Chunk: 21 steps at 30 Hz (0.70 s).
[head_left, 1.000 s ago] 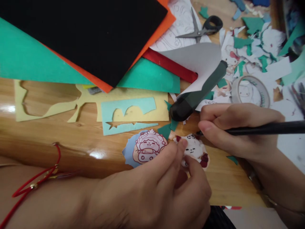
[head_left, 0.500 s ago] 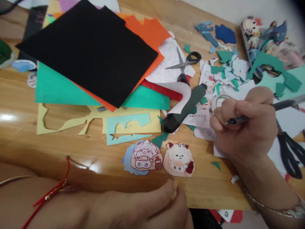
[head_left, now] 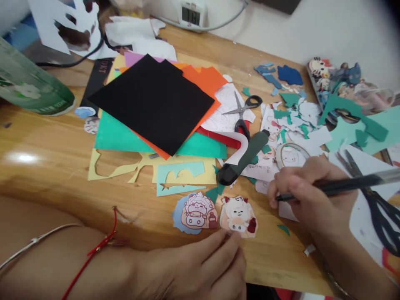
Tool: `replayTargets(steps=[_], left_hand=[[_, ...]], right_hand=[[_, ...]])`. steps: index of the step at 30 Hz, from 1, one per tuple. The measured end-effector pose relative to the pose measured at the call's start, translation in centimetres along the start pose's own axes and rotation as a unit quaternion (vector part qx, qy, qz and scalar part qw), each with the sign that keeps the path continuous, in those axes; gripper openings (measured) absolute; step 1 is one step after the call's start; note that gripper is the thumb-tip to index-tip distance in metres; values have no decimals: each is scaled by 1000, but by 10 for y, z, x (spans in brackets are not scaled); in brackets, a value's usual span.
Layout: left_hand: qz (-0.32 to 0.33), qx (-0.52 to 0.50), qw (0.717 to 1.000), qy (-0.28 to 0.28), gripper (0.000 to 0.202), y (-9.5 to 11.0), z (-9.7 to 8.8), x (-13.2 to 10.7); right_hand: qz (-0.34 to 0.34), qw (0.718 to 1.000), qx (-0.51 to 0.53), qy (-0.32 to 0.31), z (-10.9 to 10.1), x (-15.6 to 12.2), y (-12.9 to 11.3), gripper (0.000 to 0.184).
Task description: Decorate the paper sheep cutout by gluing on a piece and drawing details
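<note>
My right hand (head_left: 315, 196) is closed round a black pen (head_left: 337, 185), its tip pointing left above the table. At the lower edge of a peach paper cutout (head_left: 239, 214) with a layered white animal figure, my left hand (head_left: 209, 262) has its fingertips pressed together; they seem to pinch that edge, though the contact is partly hidden. Just left of it lies a similar printed figure cutout (head_left: 200, 210) on a blue paper piece (head_left: 181, 214). Behind the two figures rests a dark green cutter-like tool (head_left: 245, 156) with a black end.
Stacked coloured sheets, black (head_left: 153, 104) on top, lie at the middle left. Small scissors (head_left: 242, 109) are open behind the tool; larger black scissors (head_left: 375, 204) lie at right. Paper scraps, a tape roll (head_left: 292, 156), a green bottle (head_left: 34, 87) and a digital clock (head_left: 192, 16) surround them.
The view has tipped up, showing the clock and bottle. My left fingertips have reached the white figure cutout's lower edge. The pen in my right hand has turned and its tip has lowered.
</note>
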<state>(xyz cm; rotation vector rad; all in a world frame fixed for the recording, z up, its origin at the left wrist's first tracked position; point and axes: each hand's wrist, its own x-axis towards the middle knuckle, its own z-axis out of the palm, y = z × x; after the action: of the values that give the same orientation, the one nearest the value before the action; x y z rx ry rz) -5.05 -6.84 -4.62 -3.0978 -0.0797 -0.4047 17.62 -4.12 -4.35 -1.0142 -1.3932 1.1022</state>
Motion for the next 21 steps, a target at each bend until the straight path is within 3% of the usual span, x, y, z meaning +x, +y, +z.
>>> replayTargets(steps=[4, 6, 11, 17, 21], left_hand=[[31, 13, 999, 3, 38, -1, 3, 0], [38, 10, 999, -8, 40, -2, 4, 0], [26, -12, 999, -18, 48, -1, 5, 0], [16, -1, 1000, -5, 43, 1, 5, 0], [13, 18, 1000, -7, 40, 2, 5, 0]], right_hand=[[-38, 984, -142, -98, -5, -8, -2, 22], [-43, 980, -172, -96, -8, -11, -4, 21], [-10, 993, -118, -21, -12, -12, -3, 19], [19, 989, -89, -114, -1, -7, 1, 19], [-18, 982, -113, -150, 10, -3, 0, 27]])
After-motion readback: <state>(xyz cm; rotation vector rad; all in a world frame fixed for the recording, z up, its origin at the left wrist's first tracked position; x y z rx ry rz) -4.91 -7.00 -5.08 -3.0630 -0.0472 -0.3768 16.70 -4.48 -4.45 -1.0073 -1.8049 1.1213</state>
